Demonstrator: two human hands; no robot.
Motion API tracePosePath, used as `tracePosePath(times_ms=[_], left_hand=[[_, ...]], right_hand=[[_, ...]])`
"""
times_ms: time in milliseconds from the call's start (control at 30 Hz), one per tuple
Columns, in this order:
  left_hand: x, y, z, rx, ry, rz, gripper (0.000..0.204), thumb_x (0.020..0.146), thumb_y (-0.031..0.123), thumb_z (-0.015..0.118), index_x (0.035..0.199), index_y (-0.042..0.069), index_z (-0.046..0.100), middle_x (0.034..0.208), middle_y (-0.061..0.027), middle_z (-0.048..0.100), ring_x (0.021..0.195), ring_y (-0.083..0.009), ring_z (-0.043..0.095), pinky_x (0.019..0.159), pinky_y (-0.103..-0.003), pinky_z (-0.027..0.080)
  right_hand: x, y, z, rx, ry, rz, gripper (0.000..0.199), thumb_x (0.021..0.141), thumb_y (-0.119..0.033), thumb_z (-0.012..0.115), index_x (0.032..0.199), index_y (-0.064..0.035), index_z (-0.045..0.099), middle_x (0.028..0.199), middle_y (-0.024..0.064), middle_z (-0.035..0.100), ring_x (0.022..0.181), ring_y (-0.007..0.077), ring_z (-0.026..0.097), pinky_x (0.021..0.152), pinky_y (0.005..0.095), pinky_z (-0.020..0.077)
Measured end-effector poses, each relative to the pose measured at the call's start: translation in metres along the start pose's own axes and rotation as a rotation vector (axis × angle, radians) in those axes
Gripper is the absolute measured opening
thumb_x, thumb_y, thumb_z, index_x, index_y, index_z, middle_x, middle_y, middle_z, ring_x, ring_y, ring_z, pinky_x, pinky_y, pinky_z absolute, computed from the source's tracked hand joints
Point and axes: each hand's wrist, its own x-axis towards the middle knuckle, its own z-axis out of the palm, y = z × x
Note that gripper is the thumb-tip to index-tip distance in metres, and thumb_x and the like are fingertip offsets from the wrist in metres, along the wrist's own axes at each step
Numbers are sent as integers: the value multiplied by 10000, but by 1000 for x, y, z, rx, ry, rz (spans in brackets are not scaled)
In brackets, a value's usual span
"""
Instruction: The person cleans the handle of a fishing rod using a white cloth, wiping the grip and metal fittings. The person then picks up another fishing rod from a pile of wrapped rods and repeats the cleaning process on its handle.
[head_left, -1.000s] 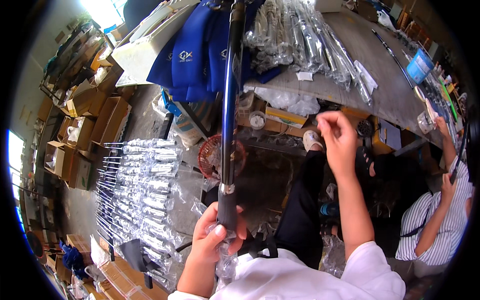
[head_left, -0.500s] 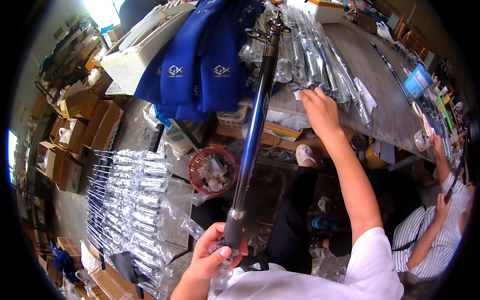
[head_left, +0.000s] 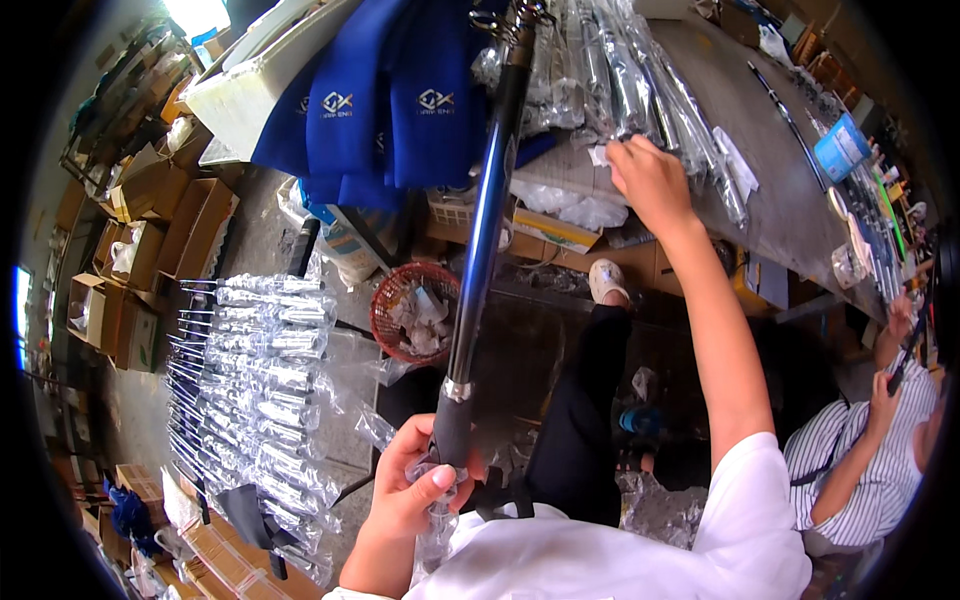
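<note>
A telescopic fishing rod (head_left: 478, 240), glossy blue and black with metal line guides near its top, rises in front of me. My left hand (head_left: 420, 480) grips its dark grey handle end, where crumpled clear plastic bunches under the fingers. My right hand (head_left: 650, 182) reaches out to the table's edge, fingers pinched at a small white slip (head_left: 599, 156); the fingertips are partly hidden. Just beyond it lie several plastic-wrapped rods (head_left: 625, 85) on the grey table (head_left: 745, 150). Blue cloth rod sleeves (head_left: 345, 120) with a pale logo hang over the table's edge, left of the rod.
On the left, several bagged rods (head_left: 265, 400) lie stacked. A red basket (head_left: 378, 330) of plastic scraps stands below the table. Cardboard boxes (head_left: 205, 225) line the left side. A blue tub (head_left: 841, 147) sits at the table's right; a person in a striped shirt (head_left: 850, 450) works there.
The view has shifted slightly, and the rod's upper end now sits higher, nearer the top edge. My left hand still grips the handle; my right hand remains at the white slip.
</note>
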Motion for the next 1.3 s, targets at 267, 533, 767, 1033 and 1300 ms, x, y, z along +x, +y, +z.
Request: tracePosePath(times_ms=[267, 533, 767, 1033, 1300], left_hand=[[-4, 0, 0, 32, 35, 33, 383, 818, 182, 618, 1096, -19, 449, 826, -156, 587, 543, -133, 505, 463, -223, 400], [-6, -2, 0, 53, 120, 58, 458, 769, 218, 652, 1096, -42, 463, 753, -168, 560, 447, -151, 488, 373, -217, 364], [-8, -1, 0, 74, 127, 46, 450, 783, 223, 646, 1099, -37, 459, 767, -165, 564, 457, -146, 486, 386, -216, 367], [-8, 6, -5, 102, 93, 95, 449, 823, 262, 630, 1119, -18, 443, 770, -152, 557, 462, -139, 485, 392, -213, 365], [-9, 18, 16, 33, -1, 39, 438, 825, 283, 620, 1100, -11, 446, 760, -140, 560, 474, -124, 473, 407, -214, 354]], right_hand=[[1, 4, 1, 219, -22, 146, 162, 711, -49, 622, 867, -63, 660, 745, 83, 612, 728, 260, 600, 622, 352, 479], [1, 13, 6, 442, -61, 260, 84, 734, -95, 637, 798, -45, 658, 802, 92, 622, 757, 281, 600, 652, 363, 464], [5, -2, 2, 89, 167, 214, 160, 796, -91, 606, 953, -66, 586, 805, 97, 631, 741, 262, 608, 623, 336, 479], [-6, -93, -85, 1278, 472, 632, 225, 820, 4, 578, 1044, 7, 552, 838, 59, 612, 662, 90, 566, 603, 210, 456], [-50, -179, -153, 1737, 261, 639, 203, 804, 38, 574, 1003, 25, 537, 826, 117, 594, 637, 155, 596, 540, 234, 497]])
